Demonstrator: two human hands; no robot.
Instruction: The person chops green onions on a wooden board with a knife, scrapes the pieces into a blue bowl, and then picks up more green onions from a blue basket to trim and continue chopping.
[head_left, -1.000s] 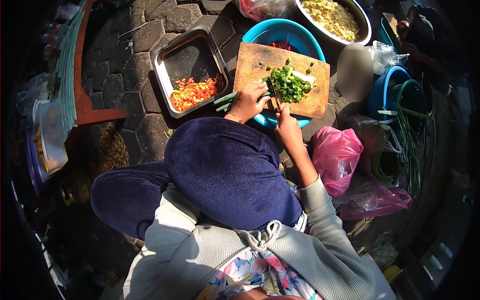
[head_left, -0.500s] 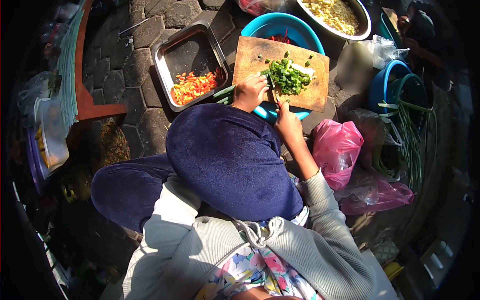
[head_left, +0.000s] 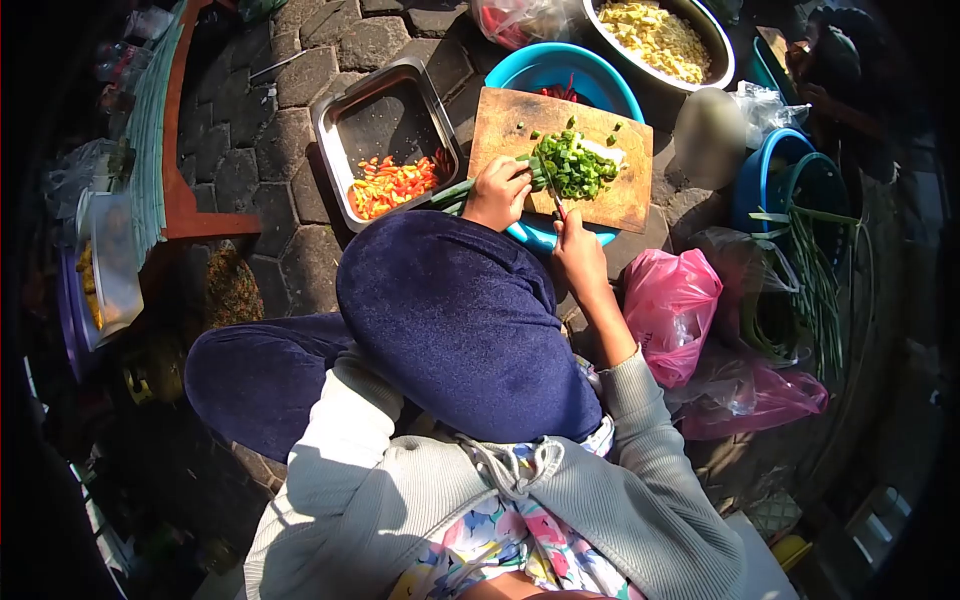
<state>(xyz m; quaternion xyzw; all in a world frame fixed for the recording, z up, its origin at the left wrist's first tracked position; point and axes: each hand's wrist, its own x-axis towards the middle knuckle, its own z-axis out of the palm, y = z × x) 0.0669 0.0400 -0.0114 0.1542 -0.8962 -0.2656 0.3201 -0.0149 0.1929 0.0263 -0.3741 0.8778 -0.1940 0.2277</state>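
Note:
My left hand (head_left: pixel 497 193) is closed around a bundle of green onions (head_left: pixel 452 193) whose leaves trail to the left. In my right hand (head_left: pixel 579 245) is a knife (head_left: pixel 558 204), its blade beside the cut end of the bundle. Chopped green onion (head_left: pixel 577 165) lies heaped on the wooden cutting board (head_left: pixel 500 122), with a few loose pieces around it. The board rests across a blue basin (head_left: pixel 520 66) in which red chilies (head_left: pixel 566 92) partly show. Left of the board, a metal tray (head_left: pixel 345 112) holds sliced red and orange chilies (head_left: pixel 395 185).
A large bowl (head_left: pixel 727 62) of yellowish chopped food stands at the upper right. Pink plastic bags (head_left: pixel 670 310) sit right of my knee, near blue and green buckets (head_left: pixel 752 180) and long green onions (head_left: pixel 815 280). A red-brown wooden edge (head_left: pixel 180 200) is on the left.
The view has shifted slightly. My left hand still holds the bundle, and the knife blade now shows more clearly at its cut end. The chopped pile looks much the same.

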